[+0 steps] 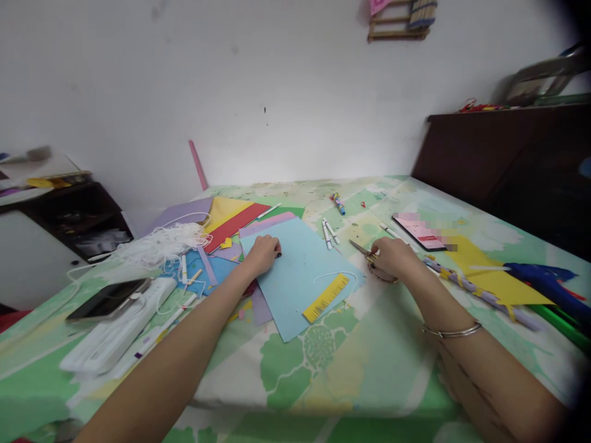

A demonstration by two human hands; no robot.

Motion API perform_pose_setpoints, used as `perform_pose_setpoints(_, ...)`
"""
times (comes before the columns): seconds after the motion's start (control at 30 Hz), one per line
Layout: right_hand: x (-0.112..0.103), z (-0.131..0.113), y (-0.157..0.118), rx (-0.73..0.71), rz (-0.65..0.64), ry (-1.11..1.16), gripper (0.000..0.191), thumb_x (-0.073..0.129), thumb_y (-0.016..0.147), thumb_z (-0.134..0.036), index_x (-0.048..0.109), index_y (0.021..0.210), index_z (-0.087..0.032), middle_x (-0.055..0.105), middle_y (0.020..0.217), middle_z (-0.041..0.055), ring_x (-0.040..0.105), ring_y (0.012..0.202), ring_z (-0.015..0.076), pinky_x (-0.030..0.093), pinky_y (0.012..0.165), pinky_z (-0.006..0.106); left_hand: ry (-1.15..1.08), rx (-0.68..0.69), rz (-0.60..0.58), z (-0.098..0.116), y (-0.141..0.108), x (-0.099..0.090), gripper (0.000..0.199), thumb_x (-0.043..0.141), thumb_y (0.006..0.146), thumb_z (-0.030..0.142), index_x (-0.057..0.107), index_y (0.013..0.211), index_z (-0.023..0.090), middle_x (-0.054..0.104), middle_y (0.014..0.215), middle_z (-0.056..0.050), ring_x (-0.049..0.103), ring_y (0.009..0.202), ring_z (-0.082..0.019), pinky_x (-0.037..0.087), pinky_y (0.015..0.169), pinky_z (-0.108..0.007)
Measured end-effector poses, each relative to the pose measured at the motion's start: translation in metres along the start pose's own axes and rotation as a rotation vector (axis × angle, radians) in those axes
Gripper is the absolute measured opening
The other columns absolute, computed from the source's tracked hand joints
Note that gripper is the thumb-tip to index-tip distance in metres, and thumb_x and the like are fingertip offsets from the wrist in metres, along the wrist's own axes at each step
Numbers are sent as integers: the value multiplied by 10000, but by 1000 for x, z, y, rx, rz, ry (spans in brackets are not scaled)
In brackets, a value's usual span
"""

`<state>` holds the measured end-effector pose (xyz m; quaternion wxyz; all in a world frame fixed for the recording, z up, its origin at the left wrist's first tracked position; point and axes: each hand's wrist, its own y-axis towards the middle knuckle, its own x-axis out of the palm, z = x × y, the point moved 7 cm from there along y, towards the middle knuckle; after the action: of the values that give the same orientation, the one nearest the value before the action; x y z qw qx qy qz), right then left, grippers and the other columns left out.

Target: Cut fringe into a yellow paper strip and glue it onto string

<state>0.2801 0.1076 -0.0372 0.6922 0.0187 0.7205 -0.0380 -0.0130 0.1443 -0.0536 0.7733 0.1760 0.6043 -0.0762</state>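
My right hand (390,258) is closed on a pair of scissors (359,247), their blades pointing left just above the tablecloth. Over the left edge of a light blue paper sheet (295,264), my left hand (264,255) is closed. A small dark spot shows at its fingertips, and I cannot make out what, if anything, it holds. On the lower right of the sheet lies a yellow paper strip (325,299) with fringe-like cuts along it. A thin white string (335,274) curves beside the strip.
Tangled white string (161,243), a dark phone (111,299) and a white power strip (117,326) lie left. Coloured papers (237,226) are behind the left hand. White markers (329,234), a pink-screened phone (420,231), yellow paper (494,271) and a blue glue gun (545,280) lie right.
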Motion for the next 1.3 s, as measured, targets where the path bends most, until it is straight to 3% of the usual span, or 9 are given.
perform_pose_setpoints(0.2,-1,0,-4,30,-13,10,352,561,721,-195,661,1055,-144,655,944,179,623,884,303,423,671,318,-92,-32,7,0,0,2,300,528,877,302,543,1137,152,569,1148,-93,581,977,-209,500,823,-419)
perform_pose_setpoints(0.33,-2,1,-4,46,-43,8,358,569,724,-188,644,1064,-101,649,959,192,618,885,299,424,656,316,-235,-43,64,6,-5,-9,279,524,879,310,557,1104,148,580,1117,-87,586,950,-199,502,809,-407)
perform_pose_setpoints(0.47,-2,2,-4,26,-87,29,328,612,679,-205,670,983,-95,659,920,184,617,862,289,407,605,288,-464,-48,147,21,-14,-29,160,527,857,199,576,997,138,605,879,-36,577,802,-154,483,742,-337)
perform_pose_setpoints(0.53,-2,2,-4,16,-100,45,294,633,645,-232,686,899,-94,663,880,181,620,825,285,395,574,279,-606,-38,169,30,-19,-36,212,497,815,100,576,1002,162,579,766,-2,552,720,-127,454,689,-279)
perform_pose_setpoints(0.63,-2,3,-4,13,-96,72,299,631,627,-267,686,865,-95,665,862,177,619,803,286,383,546,279,-803,-44,196,37,-26,-42,220,480,774,99,625,913,186,571,728,1,529,674,-116,414,628,-241)
perform_pose_setpoints(0.83,-8,12,-3,62,-33,178,421,603,670,-330,662,1017,-100,668,913,174,615,843,290,400,579,289,-1149,-155,249,22,-34,-38,121,641,684,261,647,761,168,556,657,3,523,627,-109,409,616,-243)
perform_pose_setpoints(1.07,-18,13,-2,54,69,338,417,630,675,-278,669,1062,-128,669,946,142,607,831,280,405,608,300,-1401,-259,251,21,-38,-37,160,699,618,234,661,748,149,593,728,-16,558,673,-107,437,678,-264)
perform_pose_setpoints(1.2,-28,-6,-12,-46,128,485,461,584,766,-392,591,1193,-219,660,937,73,590,709,188,404,562,264,-1479,-286,226,25,-40,-35,108,694,608,199,680,695,137,599,764,-25,529,664,-91,426,651,-240)
perform_pose_setpoints(1.3,-24,-36,-26,-255,-25,747,504,568,775,-502,576,1205,-240,634,838,37,513,547,118,372,475,234,-1516,-304,184,27,-41,-32,93,705,589,174,691,671,131,601,778,-27,501,647,-79,421,629,-229)
